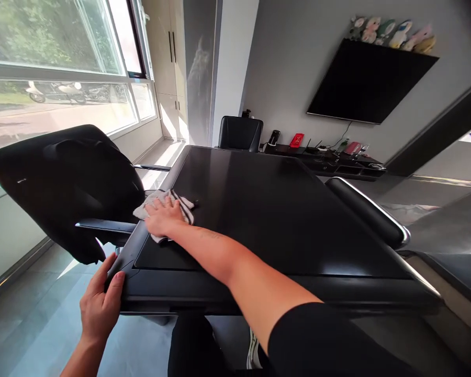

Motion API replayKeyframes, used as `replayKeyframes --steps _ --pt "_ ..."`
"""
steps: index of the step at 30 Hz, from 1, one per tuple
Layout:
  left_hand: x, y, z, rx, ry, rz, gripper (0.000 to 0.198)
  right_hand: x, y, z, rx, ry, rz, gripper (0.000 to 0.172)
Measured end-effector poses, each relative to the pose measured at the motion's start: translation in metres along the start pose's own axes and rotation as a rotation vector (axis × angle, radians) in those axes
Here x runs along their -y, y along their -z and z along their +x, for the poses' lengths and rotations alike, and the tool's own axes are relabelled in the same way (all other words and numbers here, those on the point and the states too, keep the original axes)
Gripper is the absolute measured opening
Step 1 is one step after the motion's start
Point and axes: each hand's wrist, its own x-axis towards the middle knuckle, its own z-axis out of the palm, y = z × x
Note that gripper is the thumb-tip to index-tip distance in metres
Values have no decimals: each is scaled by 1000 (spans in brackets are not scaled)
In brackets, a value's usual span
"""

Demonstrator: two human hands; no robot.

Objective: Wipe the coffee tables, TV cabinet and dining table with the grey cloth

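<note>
Cloth (155, 196) under R hand (165, 219), fwd of L hand (100, 301)

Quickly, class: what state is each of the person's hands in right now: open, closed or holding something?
Left hand: open, resting against the table's near left corner.
Right hand: open, spread over the cloth.

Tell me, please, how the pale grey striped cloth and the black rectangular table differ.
The pale grey fabric cloth with dark stripes is rumpled, while the black rectangular table is flat-topped. The cloth covers only a patch; the table is far larger. The cloth lies beneath the right hand, whereas the left hand touches the table's corner. Both are touched by hand.
</note>
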Motion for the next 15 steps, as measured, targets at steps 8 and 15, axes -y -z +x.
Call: replayKeyframes --steps 8,15 --pt "-7 5 -5 -12 27 8 59 -81 25 -54 -51 43 30 67" --pt "-20 6 -15 -27 6 6 64 -368 118 -273 -143 -548 -140 63"
